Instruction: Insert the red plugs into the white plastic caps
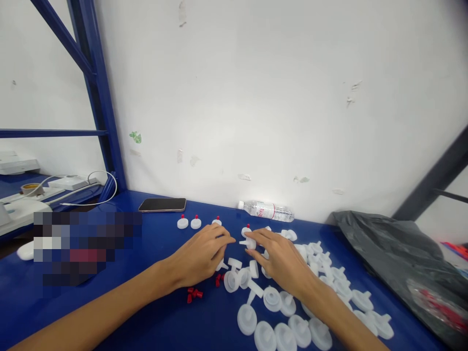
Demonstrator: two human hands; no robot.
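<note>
Setting: a blue workbench [153, 321] set against a white wall, seen from the worker's own head.
Right hand: the right hand [283, 261] pinches one white plastic cap [248, 242] by its disc between thumb and forefinger, lifted just clear of the loose pile so the spout points left toward the other hand.
Left hand: the left hand [201, 256] curls knuckles-up just left of that cap, fingertips drawn narrowly together; what they pinch, if anything, cannot be told.
Loose stock: white caps [292, 317] lie scattered near and right, within the right hand's reach.
Red plugs: small red plugs [193, 294] sit on the bench near the left wrist, handy to that hand.
Finished row: three caps with red tips [196, 222] stand in a line at the far left, apart from the pile.
Arms: both forearms angle in from the near edge, wrists low, hands meeting mid-bench.
Background: a phone [162, 204], a water bottle [266, 210] lying on its side, a grey bag [395, 248] at right.
</note>
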